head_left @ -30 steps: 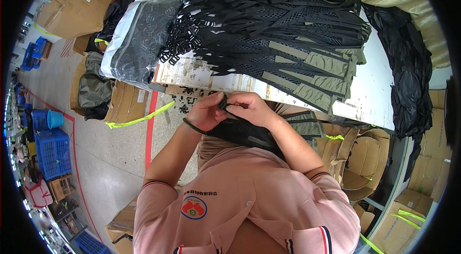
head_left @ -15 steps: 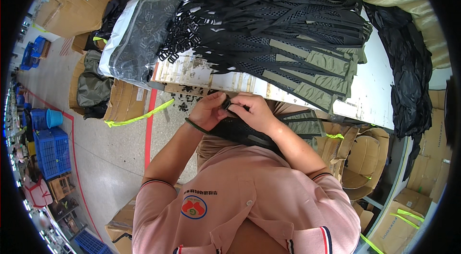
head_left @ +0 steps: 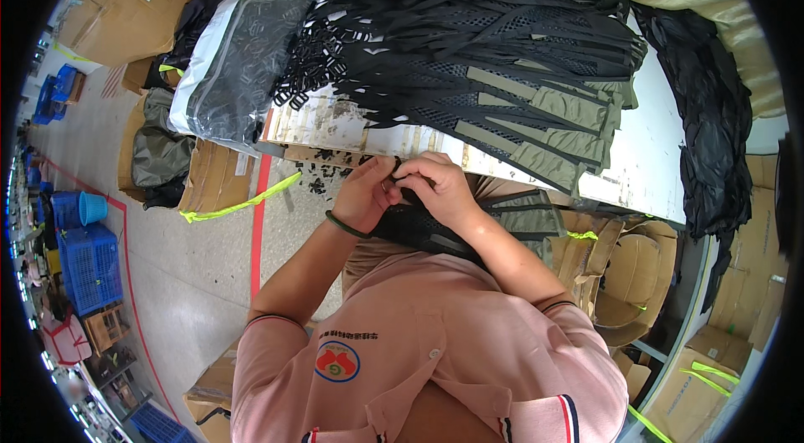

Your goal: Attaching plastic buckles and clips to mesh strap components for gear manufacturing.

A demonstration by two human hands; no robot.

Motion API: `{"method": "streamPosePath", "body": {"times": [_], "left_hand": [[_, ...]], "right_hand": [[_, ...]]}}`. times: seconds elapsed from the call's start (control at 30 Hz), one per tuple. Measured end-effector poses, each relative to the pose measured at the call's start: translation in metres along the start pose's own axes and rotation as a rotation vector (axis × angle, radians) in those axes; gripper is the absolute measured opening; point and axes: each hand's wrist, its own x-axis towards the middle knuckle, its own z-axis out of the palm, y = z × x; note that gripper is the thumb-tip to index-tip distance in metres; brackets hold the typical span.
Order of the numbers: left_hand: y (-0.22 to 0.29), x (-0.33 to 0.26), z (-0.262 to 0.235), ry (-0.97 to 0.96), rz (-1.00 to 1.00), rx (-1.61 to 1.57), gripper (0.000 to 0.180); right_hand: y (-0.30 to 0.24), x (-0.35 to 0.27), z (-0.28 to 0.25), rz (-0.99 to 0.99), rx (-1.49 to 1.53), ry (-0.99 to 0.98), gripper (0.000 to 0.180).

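- L hand (head_left: 366,192) + R hand (head_left: 435,185): fingers pinched shut on top end of black mesh strap (head_left: 419,229), just below desk (head_left: 645,167) front edge.
- Strap runs down over lap.
- Strap pile (head_left: 486,49) on desk, above hands.

A long white table (head_left: 645,160) with a scuffed near edge carries a big heap of black mesh straps with olive-green fabric ends (head_left: 494,49). At its left end lies a clear plastic bag of dark parts (head_left: 239,66), with black plastic buckles (head_left: 306,66) just beside it.
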Motion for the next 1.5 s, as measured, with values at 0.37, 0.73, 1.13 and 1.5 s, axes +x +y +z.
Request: {"method": "streamPosePath", "body": {"times": [0.37, 0.73, 1.13, 1.5], "left_hand": [[-0.009, 0.001, 0.001, 0.063, 0.302, 0.5, 0.008], [-0.023, -0.013, 0.0, -0.044, 0.684, 0.955, 0.012], [-0.016, -0.015, 0.002, -0.265, 0.638, 0.803, 0.031], [-0.018, -0.032, -0.014, -0.148, 0.26, 0.705, 0.033]], "right_hand": [[-0.005, -0.006, -0.005, 0.541, 0.672, -0.069, 0.014], [0.02, -0.016, -0.006, 0.669, 0.907, -0.043, 0.025], [-0.001, -0.014, -0.015, 0.724, 1.047, -0.061, 0.013], [-0.005, -0.005, -0.014, 0.636, 0.49, -0.119, 0.011]]}}
